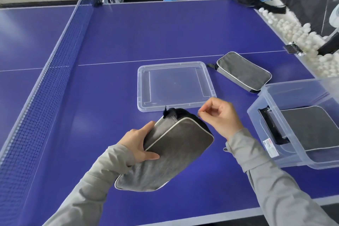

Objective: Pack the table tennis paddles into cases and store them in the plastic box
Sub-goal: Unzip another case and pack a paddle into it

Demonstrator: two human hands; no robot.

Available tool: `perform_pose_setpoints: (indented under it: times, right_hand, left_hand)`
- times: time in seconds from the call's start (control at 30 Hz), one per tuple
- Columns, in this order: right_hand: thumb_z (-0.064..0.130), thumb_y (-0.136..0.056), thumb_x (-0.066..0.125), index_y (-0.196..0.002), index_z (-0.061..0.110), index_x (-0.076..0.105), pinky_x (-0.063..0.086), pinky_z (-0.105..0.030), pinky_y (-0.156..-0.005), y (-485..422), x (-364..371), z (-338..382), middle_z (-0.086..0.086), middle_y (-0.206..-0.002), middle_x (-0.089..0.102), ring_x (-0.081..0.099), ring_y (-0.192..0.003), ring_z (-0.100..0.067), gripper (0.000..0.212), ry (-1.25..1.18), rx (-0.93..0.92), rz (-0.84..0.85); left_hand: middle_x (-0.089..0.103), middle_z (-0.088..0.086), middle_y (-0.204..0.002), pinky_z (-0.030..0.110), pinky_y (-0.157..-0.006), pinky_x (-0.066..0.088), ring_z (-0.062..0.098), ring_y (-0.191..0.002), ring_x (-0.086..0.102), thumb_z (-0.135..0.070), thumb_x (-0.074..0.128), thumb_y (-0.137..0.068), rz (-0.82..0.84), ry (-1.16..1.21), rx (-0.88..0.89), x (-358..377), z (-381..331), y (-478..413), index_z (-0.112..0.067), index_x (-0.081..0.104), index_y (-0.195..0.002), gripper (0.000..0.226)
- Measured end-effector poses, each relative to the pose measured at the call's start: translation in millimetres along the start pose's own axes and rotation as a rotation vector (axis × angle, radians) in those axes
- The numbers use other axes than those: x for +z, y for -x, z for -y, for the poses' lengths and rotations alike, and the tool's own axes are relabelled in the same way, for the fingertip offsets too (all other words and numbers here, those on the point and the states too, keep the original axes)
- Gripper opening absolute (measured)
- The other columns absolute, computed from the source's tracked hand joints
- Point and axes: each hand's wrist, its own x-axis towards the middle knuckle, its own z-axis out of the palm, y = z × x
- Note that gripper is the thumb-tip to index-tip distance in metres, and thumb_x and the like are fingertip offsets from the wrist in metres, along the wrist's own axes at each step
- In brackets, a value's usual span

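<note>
**One case in hand, one already in the box**

Nearest to the person, the left hand [141, 141] grips the held case [172, 150], a grey paddle case with pale piping. The thumb lies across its flat face and the fingers wrap its side, lifting the case tilted above the blue tabletop [128, 33]. At 1 o'clock from that case, the right hand [218, 115] hovers with its fingers curled. Its thumb and forefinger are pinched together just beside the case's black zip edge. I cannot tell whether anything is caught between them, as it is too small to make out.

At 3 o'clock stands the clear plastic box [260, 130], open-topped, with a white label on its near wall. The boxed case [311, 126] lies flat on its floor, beside a black clip.

At 12 o'clock, just beyond the held case, the clear lid [176, 86] lies flat on the tabletop. Further out at 1 o'clock, the far case [244, 71] rests near the lid's corner and is not touching it.

The net [55, 60] runs along 9 to 11 o'clock. At 2 o'clock, white balls [293, 29] are heaped along the tabletop's far edge.
</note>
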Motion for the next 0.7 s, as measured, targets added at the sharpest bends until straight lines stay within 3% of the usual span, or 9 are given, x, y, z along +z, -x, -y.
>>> perform_pose_setpoints:
  times: [0.17, 0.33, 0.4, 0.47, 0.53, 0.63, 0.7]
  right_hand:
    - [-0.007, -0.074, 0.065, -0.064, 0.019, 0.061, 0.046, -0.014, -0.062, 7, 25, 19, 0.009, -0.06, 0.06, 0.053, -0.056, -0.003, 0.028, 0.034, -0.143, 0.072]
    - [-0.002, -0.077, 0.067, -0.073, 0.013, 0.064, 0.045, -0.011, -0.066, 6, 31, 23, 0.011, -0.065, 0.061, 0.055, -0.06, -0.001, 0.017, 0.085, -0.193, 0.05]
    - [0.006, -0.08, 0.07, -0.085, 0.016, 0.067, 0.045, -0.013, -0.074, 7, 35, 22, 0.01, -0.079, 0.065, 0.058, -0.072, -0.001, 0.012, 0.125, -0.195, -0.001]
    - [0.012, -0.081, 0.071, -0.102, 0.021, 0.065, 0.044, -0.015, -0.083, 12, 39, 14, 0.006, -0.099, 0.065, 0.059, -0.089, -0.003, 0.023, 0.13, -0.136, -0.115]
    - [0.016, -0.082, 0.07, -0.111, 0.026, 0.06, 0.043, -0.019, -0.088, 23, 40, 2, 0.006, -0.112, 0.062, 0.057, -0.101, -0.006, 0.032, 0.055, 0.006, -0.245]
    - [0.022, -0.083, 0.07, -0.12, 0.029, 0.052, 0.044, -0.03, -0.095, 52, 45, -20, 0.007, -0.122, 0.057, 0.054, -0.111, -0.004, 0.042, -0.094, 0.264, -0.359]
    - [0.024, -0.082, 0.07, -0.125, 0.034, 0.046, 0.045, -0.028, -0.093, 73, 55, -31, 0.005, -0.127, 0.053, 0.052, -0.114, -0.004, 0.049, -0.204, 0.406, -0.382]
  left_hand:
    - [0.053, -0.017, -0.073, 0.022, -0.07, 0.042, 0.017, -0.07, 0.056, -0.046, 0.076, -0.062, 0.023, -0.08, 0.055, 3, -3, -6, -0.041, 0.033, -0.127, 0.078]
    - [0.055, -0.025, -0.07, 0.021, -0.069, 0.041, 0.005, -0.065, 0.054, -0.049, 0.076, -0.058, -0.02, 0.039, 0.069, 9, 7, -6, -0.041, 0.038, -0.12, 0.074]
    - [0.062, -0.022, -0.079, 0.024, -0.074, 0.046, 0.009, -0.076, 0.061, -0.048, 0.077, -0.053, -0.074, 0.187, 0.01, 14, 13, -4, -0.037, 0.043, -0.12, 0.077]
    - [0.067, -0.008, -0.089, 0.032, -0.081, 0.05, 0.018, -0.086, 0.064, -0.045, 0.08, -0.047, -0.137, 0.403, -0.085, 20, 20, -3, -0.03, 0.049, -0.116, 0.077]
    - [0.07, 0.001, -0.087, 0.033, -0.075, 0.054, 0.022, -0.083, 0.067, -0.039, 0.084, -0.041, -0.217, 0.736, -0.143, 27, 25, -1, -0.026, 0.055, -0.102, 0.069]
    - [0.072, -0.002, -0.077, 0.026, -0.058, 0.055, 0.018, -0.072, 0.069, -0.024, 0.087, -0.039, -0.396, 1.171, -0.243, 40, 31, -5, -0.026, 0.058, -0.088, 0.057]
    - [0.071, -0.004, -0.079, 0.032, -0.064, 0.056, 0.02, -0.075, 0.068, -0.015, 0.085, -0.047, -0.509, 1.367, -0.375, 51, 34, -13, -0.027, 0.058, -0.089, 0.051]
